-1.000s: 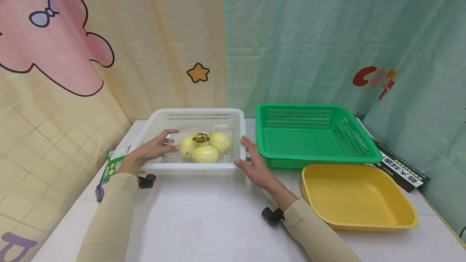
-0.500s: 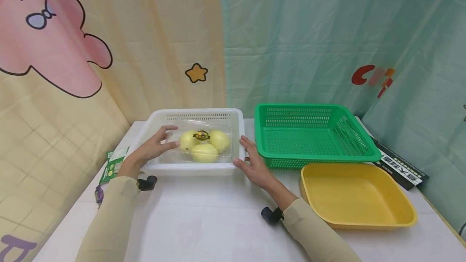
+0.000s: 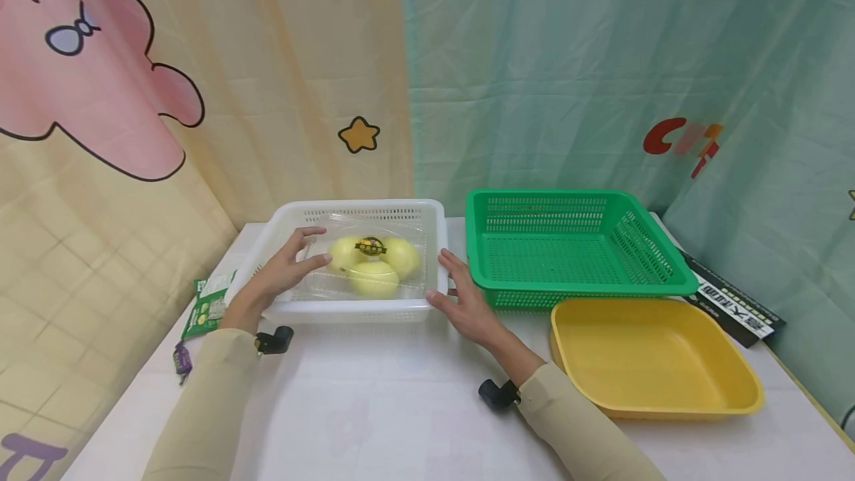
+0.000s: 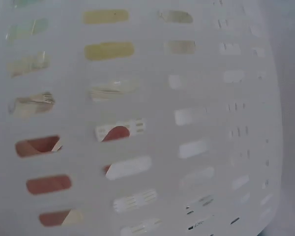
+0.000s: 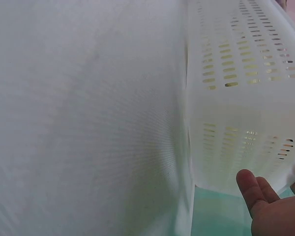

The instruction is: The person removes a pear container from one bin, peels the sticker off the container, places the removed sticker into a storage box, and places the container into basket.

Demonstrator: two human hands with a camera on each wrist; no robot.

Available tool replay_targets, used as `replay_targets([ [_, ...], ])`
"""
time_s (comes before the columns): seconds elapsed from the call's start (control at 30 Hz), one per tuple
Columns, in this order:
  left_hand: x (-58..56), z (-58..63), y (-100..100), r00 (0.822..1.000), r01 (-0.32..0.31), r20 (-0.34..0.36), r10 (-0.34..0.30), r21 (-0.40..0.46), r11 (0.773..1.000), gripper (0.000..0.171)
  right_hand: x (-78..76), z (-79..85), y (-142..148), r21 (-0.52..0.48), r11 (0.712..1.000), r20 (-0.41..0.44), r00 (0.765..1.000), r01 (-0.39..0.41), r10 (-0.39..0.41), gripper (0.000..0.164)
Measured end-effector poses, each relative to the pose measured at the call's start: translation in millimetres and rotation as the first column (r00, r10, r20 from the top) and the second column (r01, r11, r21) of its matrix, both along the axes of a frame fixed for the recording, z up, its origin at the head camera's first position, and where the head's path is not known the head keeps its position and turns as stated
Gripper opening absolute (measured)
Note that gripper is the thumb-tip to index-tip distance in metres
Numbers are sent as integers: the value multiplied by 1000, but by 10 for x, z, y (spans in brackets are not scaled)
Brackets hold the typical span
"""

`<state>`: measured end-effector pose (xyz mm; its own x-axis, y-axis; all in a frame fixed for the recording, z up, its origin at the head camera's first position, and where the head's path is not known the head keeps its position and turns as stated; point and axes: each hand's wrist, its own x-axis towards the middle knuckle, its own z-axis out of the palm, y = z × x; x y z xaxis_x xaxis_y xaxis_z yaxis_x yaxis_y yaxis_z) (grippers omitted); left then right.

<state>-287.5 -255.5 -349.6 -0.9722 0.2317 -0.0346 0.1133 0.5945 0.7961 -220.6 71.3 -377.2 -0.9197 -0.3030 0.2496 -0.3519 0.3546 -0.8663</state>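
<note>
A clear plastic box (image 3: 320,284) with three round yellow-green fruits (image 3: 374,279) and a dark label lies tilted in the white perforated basket (image 3: 361,308). My left hand (image 3: 283,269) grips the box's left end, thumb and index finger reaching over it; its lower fingers are hidden. Through the slots of the basket wall (image 4: 152,98), the left wrist view shows bits of red and yellow. On the basket's near right corner rests my right hand (image 3: 470,310), thumb at the front rim, fingers along the outer side. The right wrist view shows that thumb (image 5: 250,189) extended beside the basket wall (image 5: 236,108).
A green perforated basket (image 3: 574,292) stands right of the white one, and a yellow basin (image 3: 657,362) in front of it. Flat black packaging (image 3: 735,306) lies at the right edge. At left are a green packet (image 3: 203,310) and a small purple wrapper (image 3: 182,361).
The box has tilted, its far left edge rising and the fruits shifting slightly away from me. My left hand has moved a little with it. The right hand stays at the basket corner.
</note>
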Motion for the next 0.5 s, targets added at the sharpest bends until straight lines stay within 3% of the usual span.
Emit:
replay_targets([
  [0.2,6,-8,45,1000,-9,-6,10,42,999,68,3,7,11,-10,1000,-1,1000,-8,8,65],
  [0.5,41,0,106,1000,-21,24,17,183,983,69,6,6,11,-10,1000,-6,1000,-10,10,65],
])
